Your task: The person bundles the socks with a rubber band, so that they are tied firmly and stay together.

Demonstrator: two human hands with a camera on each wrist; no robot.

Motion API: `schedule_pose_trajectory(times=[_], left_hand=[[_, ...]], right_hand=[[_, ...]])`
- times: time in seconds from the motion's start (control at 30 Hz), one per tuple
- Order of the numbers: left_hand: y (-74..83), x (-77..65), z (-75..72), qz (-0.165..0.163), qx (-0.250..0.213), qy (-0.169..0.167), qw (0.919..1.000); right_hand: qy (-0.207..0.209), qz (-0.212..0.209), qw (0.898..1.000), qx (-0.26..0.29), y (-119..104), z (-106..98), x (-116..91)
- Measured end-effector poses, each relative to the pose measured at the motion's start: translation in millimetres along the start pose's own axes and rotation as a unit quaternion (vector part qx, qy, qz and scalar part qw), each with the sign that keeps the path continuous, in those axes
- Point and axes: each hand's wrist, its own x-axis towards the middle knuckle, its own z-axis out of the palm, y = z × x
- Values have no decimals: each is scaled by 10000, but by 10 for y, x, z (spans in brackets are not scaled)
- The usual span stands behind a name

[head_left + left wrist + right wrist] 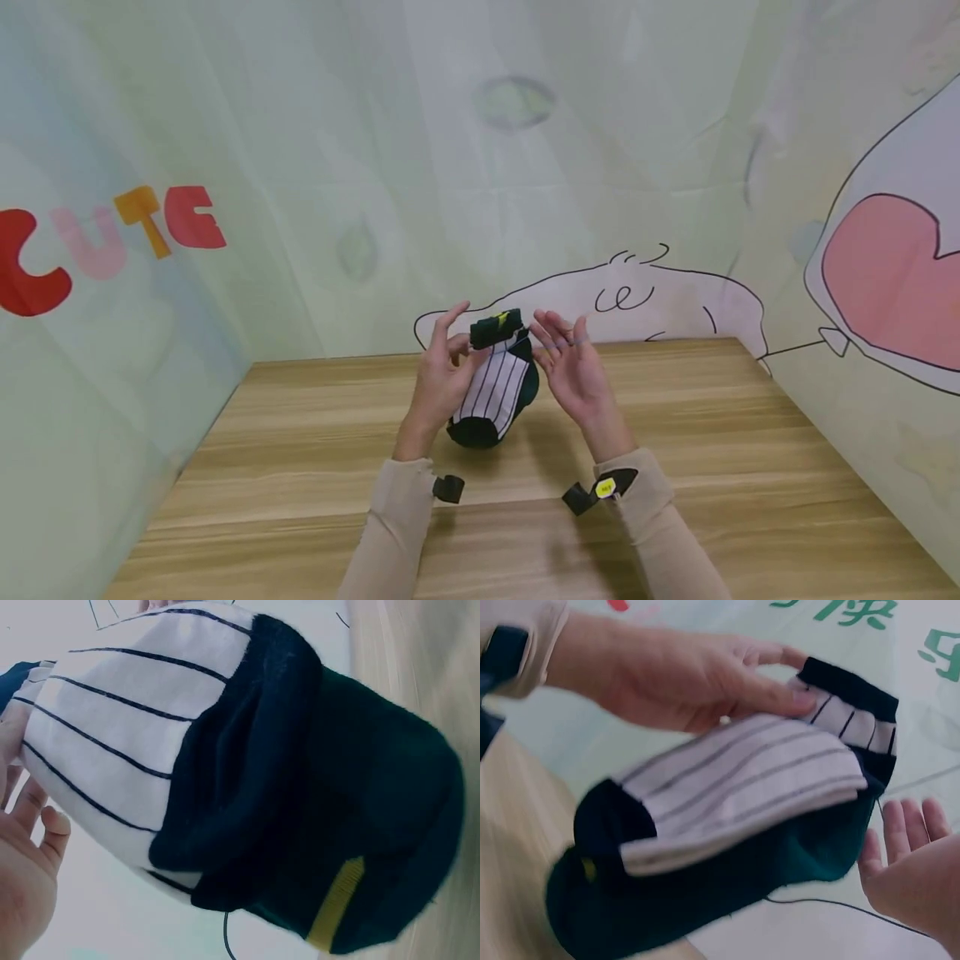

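Note:
My left hand (442, 371) pinches a white sock with dark stripes (491, 387) near its cuff, thumb on the near face. The toe of this striped sock, in black, hangs down toward me. Behind it hangs a dark green sock (795, 855), which shows a yellow band (337, 904) in the left wrist view. At the top, a dark green folded cuff (495, 329) with a yellow mark stands above my left thumb. My right hand (577, 375) is beside the cuff on the right, fingers extended and palm turned up, holding nothing.
Both hands are above a wood-grain table (315, 467). A pale printed curtain (360, 167) rises behind it and on both sides, with cartoon drawings and coloured letters. Each wrist wears a black strap, the right one carrying a yellow-faced device (606, 488).

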Motion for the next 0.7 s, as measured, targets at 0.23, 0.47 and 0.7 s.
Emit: schedule_pose_trajectory(times=[0.23, 0.47, 0.7], left_hand=[[-2, -12, -17, -315, 75, -146, 9994], [26, -11, -41, -360, -445, -585, 9966], [55, -12, -54, -862, -912, -1251, 9842]], right_hand=[[-562, -193, 9916, -1148, 20, -50, -10], [-695, -344, 9831, -1657, 13, -79, -13], [-1280, -897, 9531, -2591, 53, -172, -12]])
